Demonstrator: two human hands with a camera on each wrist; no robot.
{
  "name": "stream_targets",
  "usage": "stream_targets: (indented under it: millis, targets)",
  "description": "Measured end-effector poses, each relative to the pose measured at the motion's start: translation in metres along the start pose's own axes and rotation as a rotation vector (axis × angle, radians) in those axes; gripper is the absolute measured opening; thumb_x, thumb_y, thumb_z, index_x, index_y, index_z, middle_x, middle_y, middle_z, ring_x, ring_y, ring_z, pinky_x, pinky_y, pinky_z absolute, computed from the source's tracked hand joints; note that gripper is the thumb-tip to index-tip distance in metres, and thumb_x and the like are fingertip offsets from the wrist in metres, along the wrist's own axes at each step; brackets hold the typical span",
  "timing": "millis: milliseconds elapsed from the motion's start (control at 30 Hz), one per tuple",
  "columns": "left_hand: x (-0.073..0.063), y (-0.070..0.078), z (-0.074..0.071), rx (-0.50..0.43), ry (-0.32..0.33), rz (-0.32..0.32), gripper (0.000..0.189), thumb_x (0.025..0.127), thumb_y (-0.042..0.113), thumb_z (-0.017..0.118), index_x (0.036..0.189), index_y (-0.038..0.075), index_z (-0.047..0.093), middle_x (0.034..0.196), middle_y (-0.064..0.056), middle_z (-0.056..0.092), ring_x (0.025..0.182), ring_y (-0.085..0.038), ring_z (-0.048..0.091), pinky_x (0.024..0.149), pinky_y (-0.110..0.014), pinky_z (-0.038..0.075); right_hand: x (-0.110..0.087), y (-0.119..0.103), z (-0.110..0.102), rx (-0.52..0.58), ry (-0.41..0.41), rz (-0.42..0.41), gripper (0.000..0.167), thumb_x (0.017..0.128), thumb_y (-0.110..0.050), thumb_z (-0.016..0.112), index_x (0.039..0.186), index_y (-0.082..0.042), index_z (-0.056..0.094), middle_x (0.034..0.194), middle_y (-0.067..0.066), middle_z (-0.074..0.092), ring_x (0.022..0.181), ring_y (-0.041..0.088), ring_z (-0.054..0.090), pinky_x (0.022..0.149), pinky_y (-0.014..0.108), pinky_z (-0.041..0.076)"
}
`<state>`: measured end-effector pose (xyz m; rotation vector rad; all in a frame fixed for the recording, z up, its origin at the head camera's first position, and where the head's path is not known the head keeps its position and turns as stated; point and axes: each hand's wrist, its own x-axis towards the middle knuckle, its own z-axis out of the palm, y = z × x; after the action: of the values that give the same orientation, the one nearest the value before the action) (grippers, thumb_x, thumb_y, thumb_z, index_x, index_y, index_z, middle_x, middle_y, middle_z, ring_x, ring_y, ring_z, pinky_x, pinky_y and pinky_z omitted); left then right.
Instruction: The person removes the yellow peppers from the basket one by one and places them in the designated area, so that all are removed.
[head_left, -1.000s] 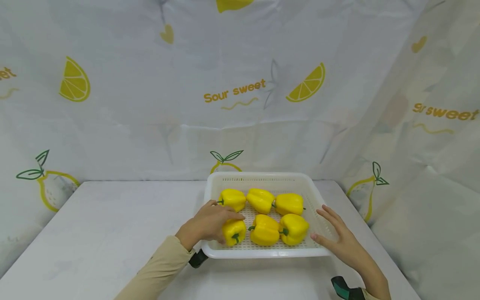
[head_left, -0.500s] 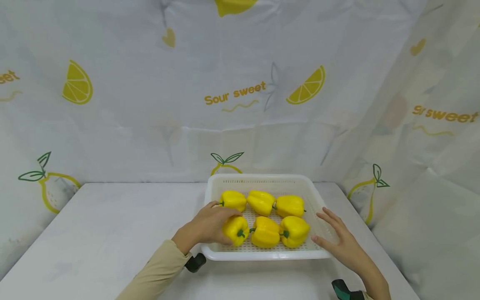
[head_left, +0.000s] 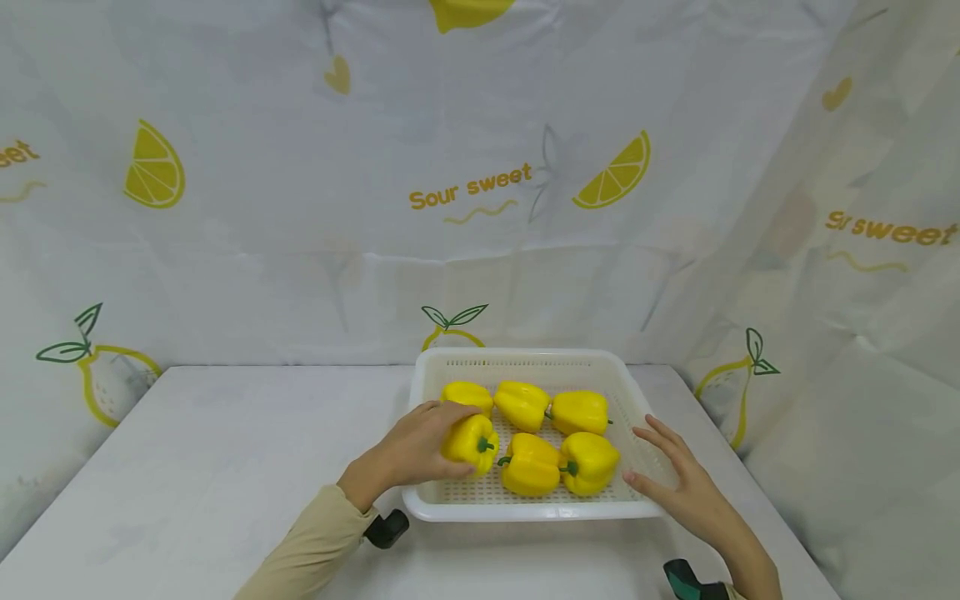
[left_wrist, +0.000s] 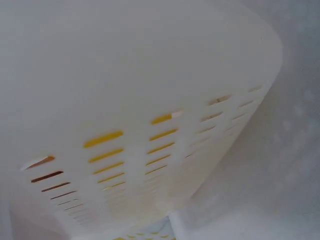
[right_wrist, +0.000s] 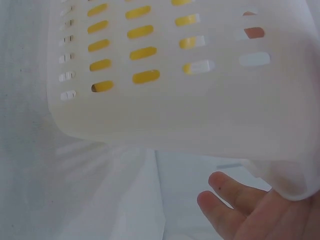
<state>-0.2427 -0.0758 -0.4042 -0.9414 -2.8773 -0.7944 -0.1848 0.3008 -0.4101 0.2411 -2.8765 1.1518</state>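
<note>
We log one yellow bell pepper in the left part of the white basket. The left hand, reaching over the basket's left rim, grips it between thumb and fingers; we cannot tell whether it clears the basket floor. Five other peppers share the basket: three across its far half, two in its nearer right half. At the basket's right rim, the right hand has its fingers spread, holding nothing; contact with the rim we cannot confirm. Yellow shows through the basket's wall slots. Beneath the basket: white table. Behind: lemon-print cloth.
</note>
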Motion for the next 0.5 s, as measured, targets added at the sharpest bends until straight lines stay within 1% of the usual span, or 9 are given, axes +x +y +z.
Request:
stream_targets:
  millis: [100,233,400,500]
  targets:
    - [-0.0007,-0.0011,-0.0009,-0.035,0.022,0.018,0.070,0.080,0.038,0.079,0.141,0.015,0.053,0.138,-0.002,0.059,0.124,-0.026,0.054,0.104,-0.047,0.047,-0.0006,-0.0009,-0.0006,0.003,-0.006,0.008,0.068,0.091,-0.031,0.071,0.147,-0.007,0.041,0.164,0.021,0.014,0.143,0.057,0.018,0.096,0.084,0.023]
    - [-0.0012,-0.0015,-0.0021,-0.067,0.047,0.040,0.069,0.081,0.036,0.078,0.141,0.012,0.052,0.137,-0.004,0.058,0.119,-0.021,0.057,0.102,-0.044,0.050,-0.0004,-0.0012,-0.0007,-0.005,-0.004,0.008,0.067,0.091,-0.031,0.071,0.147,-0.007,0.042,0.164,0.022,0.014,0.143,0.056,0.018,0.096,0.084,0.023]
    - [-0.0026,-0.0007,-0.0037,-0.104,0.082,0.040,0.069,0.082,0.035,0.077,0.141,0.013,0.050,0.133,-0.006,0.053,0.108,-0.016,0.058,0.092,-0.038,0.055,-0.0003,-0.0011,-0.0005,-0.005,-0.004,0.012,0.067,0.091,-0.030,0.071,0.147,-0.007,0.042,0.164,0.022,0.014,0.143,0.056,0.017,0.096,0.084,0.023]
    - [-0.0032,0.0002,-0.0052,-0.119,0.107,0.049,0.068,0.082,0.032,0.076,0.141,0.013,0.049,0.133,-0.005,0.051,0.106,-0.014,0.058,0.090,-0.036,0.056,-0.0006,-0.0008,-0.0004,0.000,-0.005,0.009,0.066,0.091,-0.030,0.071,0.147,-0.007,0.042,0.164,0.022,0.014,0.143,0.056,0.017,0.096,0.084,0.023]
